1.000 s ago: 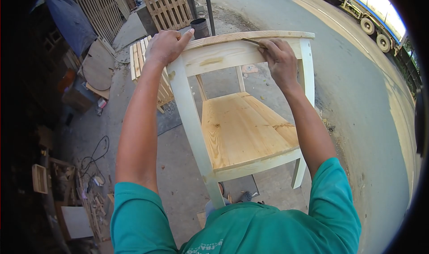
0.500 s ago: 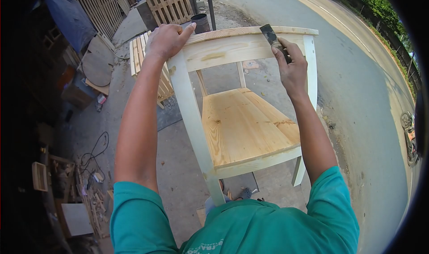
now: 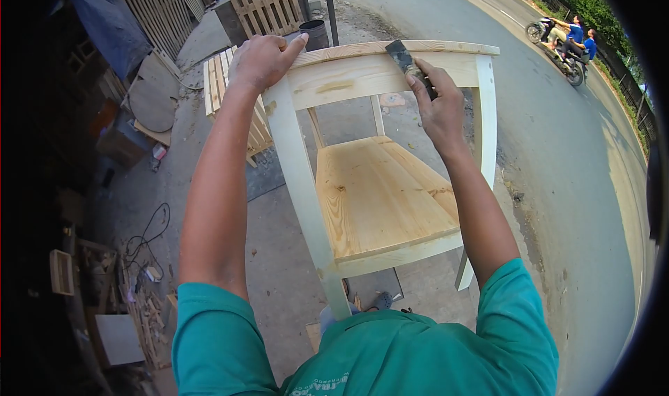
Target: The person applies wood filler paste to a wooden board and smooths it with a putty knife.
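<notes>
A pale, unpainted wooden table (image 3: 331, 87) with a lower plank shelf (image 3: 380, 197) stands in front of me. My left hand (image 3: 265, 63) grips its top left corner, fingers curled over the far edge and thumb lying along the top. In my right hand (image 3: 440, 103) is a dark, flat-bladed putty knife (image 3: 402, 56), held between thumb and fingers. Its blade lies against the front rail, just under the tabletop edge. A brownish filler-like patch (image 3: 333, 87) marks the rail, left of the blade.
A slatted wooden piece (image 3: 217, 82) stands behind the table's left side, near a dark bucket (image 3: 315, 33) and a pallet (image 3: 261, 9). Wood scraps (image 3: 143, 316) and a black cable (image 3: 148, 239) lie at left. Two people ride a motorcycle (image 3: 561, 54) on the road at right.
My right hand has moved a little left along the rail with the putty knife. My left hand stays at the corner. A motorcycle with two riders has come into view on the road.
</notes>
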A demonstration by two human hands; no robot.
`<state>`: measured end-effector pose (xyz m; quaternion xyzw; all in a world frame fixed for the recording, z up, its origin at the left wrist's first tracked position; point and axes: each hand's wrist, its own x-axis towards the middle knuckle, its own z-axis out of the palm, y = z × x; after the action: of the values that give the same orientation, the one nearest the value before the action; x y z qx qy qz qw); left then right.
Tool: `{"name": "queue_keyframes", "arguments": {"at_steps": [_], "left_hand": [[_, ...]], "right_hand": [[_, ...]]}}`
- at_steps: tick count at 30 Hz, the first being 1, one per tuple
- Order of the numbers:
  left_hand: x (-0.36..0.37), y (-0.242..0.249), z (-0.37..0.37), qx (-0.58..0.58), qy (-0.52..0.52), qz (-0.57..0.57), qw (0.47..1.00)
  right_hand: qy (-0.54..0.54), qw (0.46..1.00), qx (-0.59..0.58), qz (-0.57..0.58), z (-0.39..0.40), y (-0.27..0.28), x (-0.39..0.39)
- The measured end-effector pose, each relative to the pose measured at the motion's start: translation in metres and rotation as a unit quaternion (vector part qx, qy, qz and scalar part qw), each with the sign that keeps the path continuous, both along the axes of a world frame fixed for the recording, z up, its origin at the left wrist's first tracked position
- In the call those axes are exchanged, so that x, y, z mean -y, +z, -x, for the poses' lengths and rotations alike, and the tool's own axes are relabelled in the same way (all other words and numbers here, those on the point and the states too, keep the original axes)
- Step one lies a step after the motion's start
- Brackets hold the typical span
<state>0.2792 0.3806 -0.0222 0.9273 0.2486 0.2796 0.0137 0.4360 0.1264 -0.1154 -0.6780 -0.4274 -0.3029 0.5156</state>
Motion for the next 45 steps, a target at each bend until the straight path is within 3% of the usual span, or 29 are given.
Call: {"name": "queue_keyframes", "arguments": {"at_steps": [7,10,13,17,23,27,31,33,35,38,45], "left_hand": [[-0.001,0.004,-0.001,0.004,-0.009,0.008,1.000],[-0.004,0.003,-0.002,0.007,-0.012,0.001,1.000],[-0.006,0.000,-0.003,0.017,-0.014,-0.010,1.000],[-0.007,-0.001,-0.004,0.020,-0.007,-0.011,1.000],[-0.002,0.003,-0.003,0.019,0.005,-0.005,1.000],[0.003,0.006,-0.003,0.003,0.015,0.012,1.000],[0.001,0.003,-0.004,0.017,0.014,0.005,1.000],[0.000,0.003,-0.005,0.018,0.013,0.002,1.000],[-0.006,0.002,-0.008,0.015,0.011,-0.006,1.000],[-0.008,-0.001,-0.008,0.028,-0.008,-0.019,0.999],[-0.003,0.000,-0.007,0.038,0.002,-0.035,0.999]], "right_hand": [[-0.069,0.995,0.048,-0.059,-0.026,0.012,-0.013],[-0.029,0.995,0.037,-0.085,-0.024,0.014,-0.004],[-0.027,0.998,0.049,-0.010,-0.009,0.006,0.007],[-0.032,0.986,0.165,0.016,-0.011,-0.003,0.005],[-0.100,0.980,0.171,0.019,-0.029,0.006,0.010],[-0.140,0.983,0.119,-0.010,-0.053,-0.008,0.048],[-0.153,0.984,-0.010,-0.095,-0.070,-0.036,0.081],[-0.063,0.973,-0.152,-0.164,-0.077,-0.051,0.091],[0.019,0.928,-0.296,-0.227,-0.060,-0.054,0.102],[0.124,0.861,-0.410,-0.276,-0.050,-0.070,0.114],[0.220,0.819,-0.436,-0.301,-0.031,-0.077,0.126]]}}
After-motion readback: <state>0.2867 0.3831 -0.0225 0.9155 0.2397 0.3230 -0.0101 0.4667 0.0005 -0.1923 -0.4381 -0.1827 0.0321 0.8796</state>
